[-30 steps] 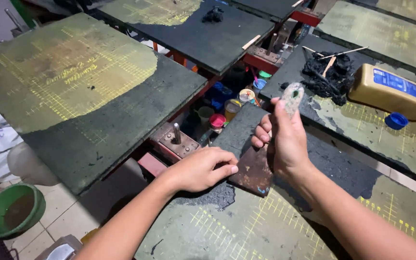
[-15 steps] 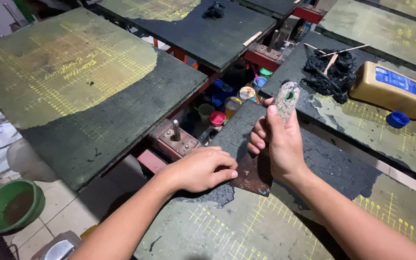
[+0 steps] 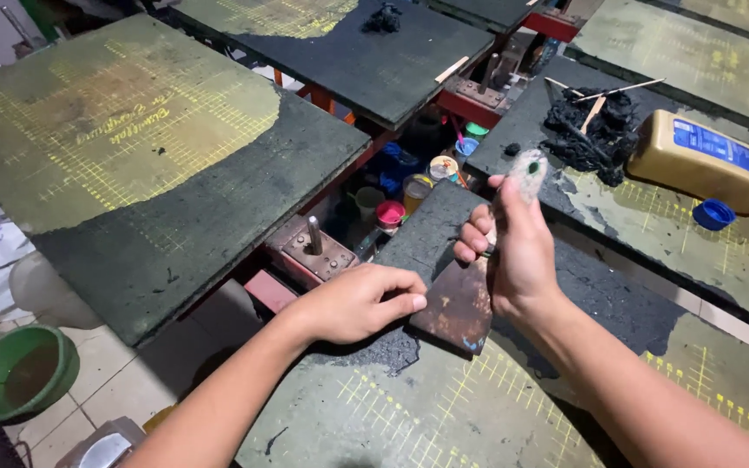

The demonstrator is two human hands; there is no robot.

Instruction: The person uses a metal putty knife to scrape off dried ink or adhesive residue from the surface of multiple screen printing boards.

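My right hand [image 3: 513, 256] grips the pale handle [image 3: 526, 173] of a wide scraper, its rusty brown blade [image 3: 457, 305] pressed edge-down on the dark-coated board [image 3: 444, 399] in front of me. My left hand [image 3: 359, 302] rests with curled fingers on the board beside the blade's left edge, fingertips touching it. A ridge of scraped black residue [image 3: 392, 351] lies under the left hand.
A large dark and yellow gridded board [image 3: 140, 165] stands to the left. Small paint pots [image 3: 400, 195] sit in the gap between boards. A tan bottle [image 3: 708, 160], its blue cap [image 3: 714, 213] and a black clump [image 3: 595, 134] lie at upper right. A green bowl [image 3: 17, 373] sits on the floor.
The view has shifted slightly. My right hand with the scraper has edged a little toward me; the left hand stays by the blade.
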